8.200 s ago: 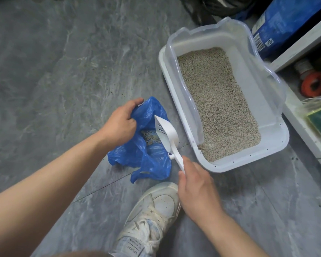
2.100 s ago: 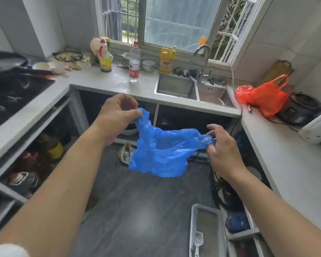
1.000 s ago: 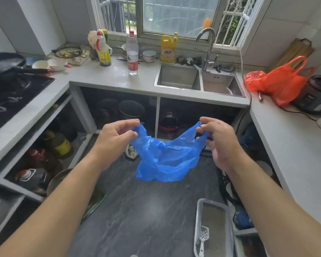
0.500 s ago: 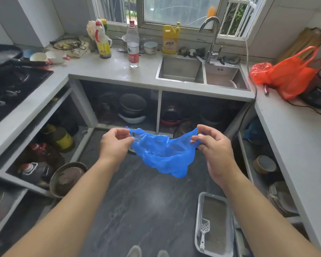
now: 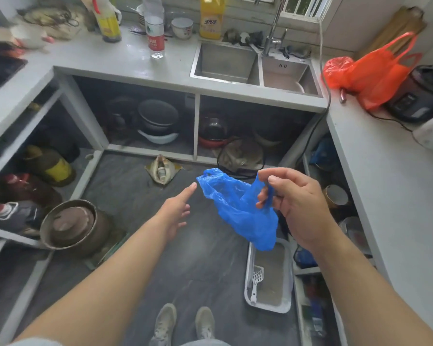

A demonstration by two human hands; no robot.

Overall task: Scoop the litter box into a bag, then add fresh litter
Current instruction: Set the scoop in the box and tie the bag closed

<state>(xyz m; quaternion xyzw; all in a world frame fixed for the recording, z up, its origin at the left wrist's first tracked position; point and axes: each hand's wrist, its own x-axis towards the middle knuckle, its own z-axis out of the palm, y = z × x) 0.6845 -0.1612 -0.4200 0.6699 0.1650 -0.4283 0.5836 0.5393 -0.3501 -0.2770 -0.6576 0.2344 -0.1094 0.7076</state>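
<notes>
Left hand (image 5: 176, 211) is released: fingers straight, reaching toward the blue bag (image 5: 238, 208), just short of it, holding nothing. Right hand (image 5: 294, 203) pinches one bag handle between thumb and fingers; bag hangs in the air between the hands, sagging below the right one. Litter box (image 5: 248, 290) sits on the floor, below the right hand, with the white scoop (image 5: 256, 278) lying inside on the litter.

Progress, judged: scooping looks finished, since the scoop is parked and the bag is lifted. Left: close or bin the bag, then add fresh litter. No litter supply identifiable here.

Counts: one blue bag, one box, one scoop, two hands.
</notes>
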